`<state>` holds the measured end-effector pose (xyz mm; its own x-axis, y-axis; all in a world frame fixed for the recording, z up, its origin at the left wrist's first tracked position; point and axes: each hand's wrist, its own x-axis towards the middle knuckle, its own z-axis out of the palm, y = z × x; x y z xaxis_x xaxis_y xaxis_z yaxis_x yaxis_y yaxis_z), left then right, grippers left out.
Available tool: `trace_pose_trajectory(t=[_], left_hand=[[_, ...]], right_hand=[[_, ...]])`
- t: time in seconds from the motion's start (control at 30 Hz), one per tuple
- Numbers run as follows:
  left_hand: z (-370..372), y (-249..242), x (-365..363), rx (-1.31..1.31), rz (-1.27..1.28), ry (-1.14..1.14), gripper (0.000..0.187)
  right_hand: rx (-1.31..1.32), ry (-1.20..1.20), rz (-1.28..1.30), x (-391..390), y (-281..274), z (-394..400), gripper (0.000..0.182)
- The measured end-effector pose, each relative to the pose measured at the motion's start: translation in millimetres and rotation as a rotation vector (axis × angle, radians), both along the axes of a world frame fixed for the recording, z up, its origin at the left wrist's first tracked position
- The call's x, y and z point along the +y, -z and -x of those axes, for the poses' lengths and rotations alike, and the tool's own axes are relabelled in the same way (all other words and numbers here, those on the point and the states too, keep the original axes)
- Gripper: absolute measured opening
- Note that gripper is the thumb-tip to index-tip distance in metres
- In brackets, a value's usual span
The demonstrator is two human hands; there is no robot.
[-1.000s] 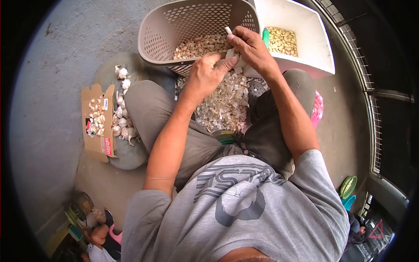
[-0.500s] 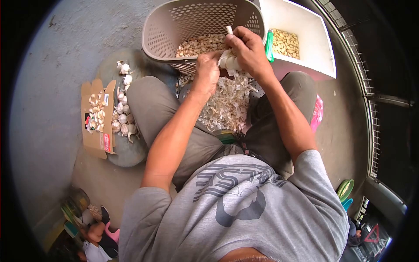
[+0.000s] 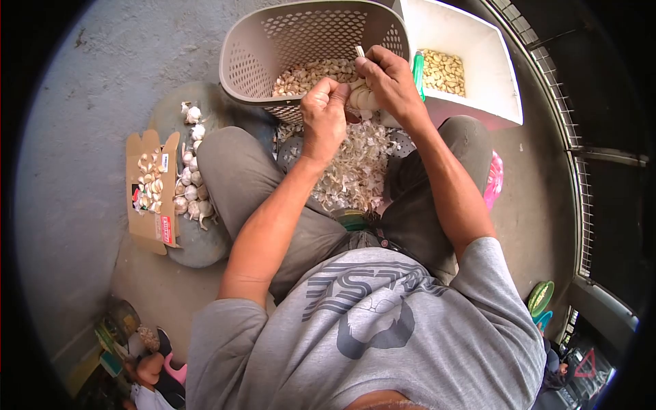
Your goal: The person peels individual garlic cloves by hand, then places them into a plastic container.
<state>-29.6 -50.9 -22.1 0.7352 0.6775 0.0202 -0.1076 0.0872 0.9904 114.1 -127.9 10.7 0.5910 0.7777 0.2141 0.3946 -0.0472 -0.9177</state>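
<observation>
My right hand (image 3: 391, 78) is closed round a garlic bulb (image 3: 363, 98), whose pale stem (image 3: 359, 51) sticks up past the fingers. Pale cloves show on the bulb's near side. My left hand (image 3: 324, 117) has its fingers curled in, and its thumb presses against the left side of the same bulb. Below both hands lies a heap of papery garlic skins (image 3: 355, 167) between my knees. Just beyond them stands a brown perforated basket (image 3: 249, 65) with loose unpeeled cloves (image 3: 314, 75) in it.
A white box (image 3: 478, 41) holding peeled cloves (image 3: 444, 72) stands at the right, with a green handle-like piece (image 3: 418, 75) by its edge. At the left, several whole garlic bulbs (image 3: 189, 179) and a cardboard box (image 3: 147, 229) with cloves rest on a round surface (image 3: 198, 253).
My left hand has turned upright, with its thumb now against the bulb. Loose white skin by the left fingers is gone, and the cloves show more plainly. The right hand has hardly moved.
</observation>
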Motion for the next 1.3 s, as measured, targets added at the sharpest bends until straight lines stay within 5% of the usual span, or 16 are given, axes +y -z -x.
trace_pose_trajectory(t=[0.3, 0.4, 0.5, 0.57, 0.7, 0.8, 0.97, 1.13, 1.3], left_hand=[[-4.3, -18.3, -2.7, 0.017, -0.034, 0.051, 0.023], [-4.9, -5.2, 4.5, 0.024, -0.013, 0.068, 0.023], [-3.8, -1.9, 11.2, 0.133, -0.09, -0.012, 0.022], [-7.4, -0.3, 9.8, 0.006, 0.14, -0.03, 0.023], [-2.8, -4.9, 10.7, -0.074, 0.375, -0.043, 0.026], [-2.1, -13.2, 6.1, -0.009, 0.164, -0.087, 0.027], [-6.8, -0.9, 6.4, -0.025, -0.009, -0.201, 0.022], [-0.4, -9.3, 8.2, -0.095, 0.268, -0.167, 0.021], [0.6, -13.8, 12.4, -0.05, 0.13, -0.04, 0.02]], right_hand=[[0.002, -0.073, 0.038, -4.2, 0.0, 0.0, 0.029], [-0.315, -0.065, -0.171, 2.9, 3.8, 8.9, 0.025], [-0.255, -0.119, -0.165, -2.8, -4.6, 20.3, 0.018], [-0.209, -0.15, -0.197, -4.4, -12.0, 26.9, 0.015], [0.257, -0.191, -0.2, -6.3, 6.3, 8.7, 0.025], [0.621, -0.165, -0.108, -9.1, 13.3, 10.2, 0.034], [0.523, -0.2, -0.108, -4.3, 9.4, 24.0, 0.04], [0.658, -0.342, 0.165, -8.7, 1.7, 5.5, 0.044], [0.461, -0.293, 0.043, -9.9, 3.0, 0.3, 0.047]])
